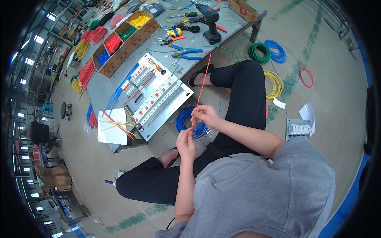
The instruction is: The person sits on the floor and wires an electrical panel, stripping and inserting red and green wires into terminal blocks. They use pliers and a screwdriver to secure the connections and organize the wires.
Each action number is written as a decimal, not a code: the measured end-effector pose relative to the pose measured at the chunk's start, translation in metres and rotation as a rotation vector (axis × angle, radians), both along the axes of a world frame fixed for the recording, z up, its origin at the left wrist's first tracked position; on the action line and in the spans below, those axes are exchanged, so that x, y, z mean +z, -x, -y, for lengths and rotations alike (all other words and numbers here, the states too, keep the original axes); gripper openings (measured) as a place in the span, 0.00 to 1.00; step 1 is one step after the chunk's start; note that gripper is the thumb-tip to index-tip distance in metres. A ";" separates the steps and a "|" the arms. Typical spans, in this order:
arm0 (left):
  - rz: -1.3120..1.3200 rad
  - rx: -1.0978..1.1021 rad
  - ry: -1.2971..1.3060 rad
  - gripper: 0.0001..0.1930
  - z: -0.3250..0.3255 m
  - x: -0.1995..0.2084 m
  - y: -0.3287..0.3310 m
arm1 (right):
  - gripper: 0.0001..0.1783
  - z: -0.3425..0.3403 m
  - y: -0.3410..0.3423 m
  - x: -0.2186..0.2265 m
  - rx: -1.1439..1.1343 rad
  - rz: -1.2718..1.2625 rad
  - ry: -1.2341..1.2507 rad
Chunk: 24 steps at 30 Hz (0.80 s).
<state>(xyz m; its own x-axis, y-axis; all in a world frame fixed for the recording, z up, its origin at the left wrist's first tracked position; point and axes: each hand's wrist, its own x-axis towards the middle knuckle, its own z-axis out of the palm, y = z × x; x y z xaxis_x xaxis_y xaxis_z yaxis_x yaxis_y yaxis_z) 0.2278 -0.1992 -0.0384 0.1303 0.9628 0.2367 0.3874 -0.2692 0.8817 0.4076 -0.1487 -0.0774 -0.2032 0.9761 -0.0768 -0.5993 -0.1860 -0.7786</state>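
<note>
A red wire [204,79] runs up from between my hands toward the table edge. My right hand [208,117] pinches it, fingers closed. Just below and to the left, my left hand [185,143] is closed on the wire's lower part, which the fingers partly hide. Both hands are over my lap, beside the table. Nearest them on the tabletop lies a white mounting panel [149,123] with rows of circuit breakers [156,101] and red switches. A short red wire [139,89] lies across the panel, and blue wires [121,88] run along its far-left side.
On the grey table [93,89] stand a cardboard box [131,41] of coloured small parts, blue-handled pliers [190,54] and a cordless drill [210,23]. Wire coils, blue [184,119], green [259,52] and yellow [274,85], lie on the floor. Another panel [297,129] is at my right.
</note>
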 end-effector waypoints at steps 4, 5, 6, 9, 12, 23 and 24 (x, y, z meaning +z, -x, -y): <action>0.021 -0.006 -0.007 0.08 -0.001 -0.004 -0.001 | 0.11 -0.002 -0.001 0.001 0.005 0.035 -0.004; -0.021 0.012 0.002 0.08 0.000 -0.004 0.000 | 0.11 -0.001 0.000 0.003 0.002 0.065 -0.015; -0.063 0.029 0.012 0.09 0.001 -0.004 0.000 | 0.10 -0.001 0.000 0.004 -0.001 0.095 -0.026; -0.118 0.083 -0.021 0.09 0.001 -0.002 0.000 | 0.10 0.003 0.003 0.010 -0.031 0.120 -0.037; -0.101 0.147 -0.074 0.10 0.001 -0.004 -0.003 | 0.10 0.005 0.008 0.011 -0.081 0.116 -0.053; -0.065 0.099 -0.106 0.07 -0.002 -0.002 -0.001 | 0.09 0.004 0.004 0.008 0.013 0.095 -0.035; -0.067 0.104 -0.107 0.07 -0.002 -0.006 0.000 | 0.09 0.004 0.006 0.007 0.039 0.116 -0.038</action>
